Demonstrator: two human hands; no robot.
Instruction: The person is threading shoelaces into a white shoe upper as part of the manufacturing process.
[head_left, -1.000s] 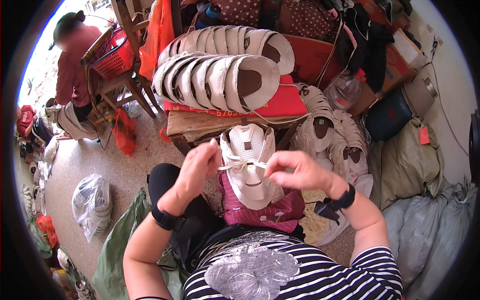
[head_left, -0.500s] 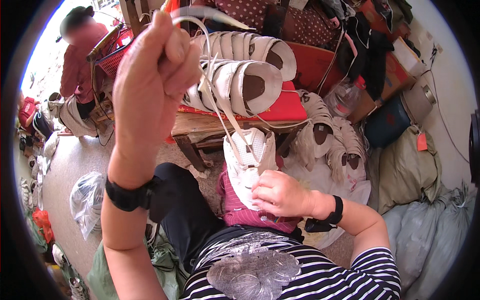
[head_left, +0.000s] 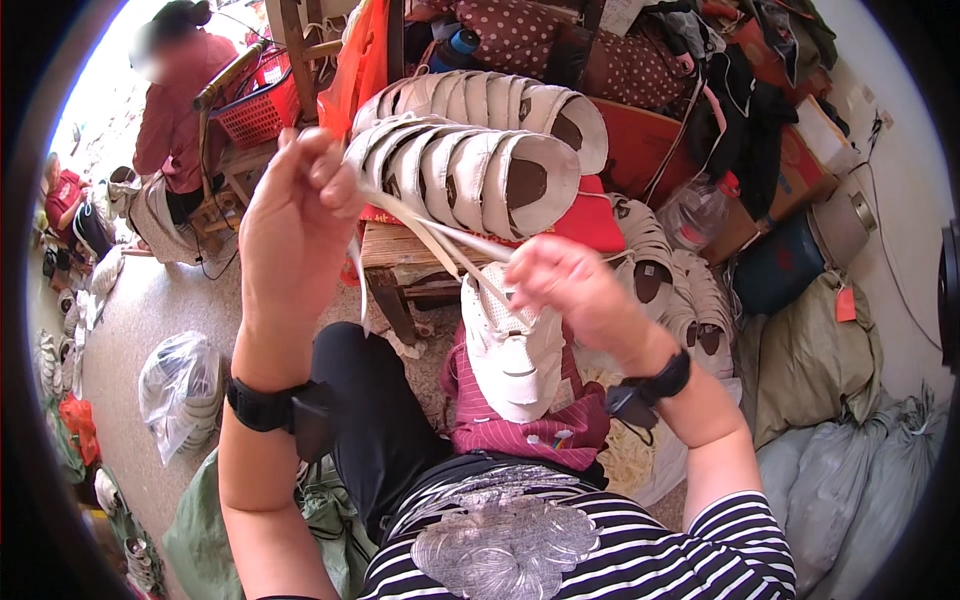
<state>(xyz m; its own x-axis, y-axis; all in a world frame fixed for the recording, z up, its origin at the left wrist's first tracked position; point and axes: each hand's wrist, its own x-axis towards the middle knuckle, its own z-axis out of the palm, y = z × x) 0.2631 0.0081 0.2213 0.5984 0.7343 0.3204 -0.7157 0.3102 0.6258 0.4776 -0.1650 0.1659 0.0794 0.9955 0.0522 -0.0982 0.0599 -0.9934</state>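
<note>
On the maroon striped cloth (head_left: 470, 415) over my lap lies a white shoe upper (head_left: 518, 355), its toe toward me. White shoelaces (head_left: 425, 232) run from its eyelets up to my left hand (head_left: 300, 215). That hand is raised at the left, its fingers closed round the laces. My right hand (head_left: 572, 285) is above the shoe's opening with fingers pinched at a lace; motion blurs it a little. One loose lace end hangs below my left hand.
Nested white shoe uppers (head_left: 470, 175) lie in two rows on a red-topped wooden bench (head_left: 385, 250). More uppers (head_left: 700, 310) stand at the right beside sacks (head_left: 815, 340). A bagged bundle (head_left: 180, 390) sits on the floor at left. Another person (head_left: 185, 110) sits far left.
My left hand has come down from its high raised position. My right hand has left the shoe's toe and moved up to the laces. The view has shifted slightly.
</note>
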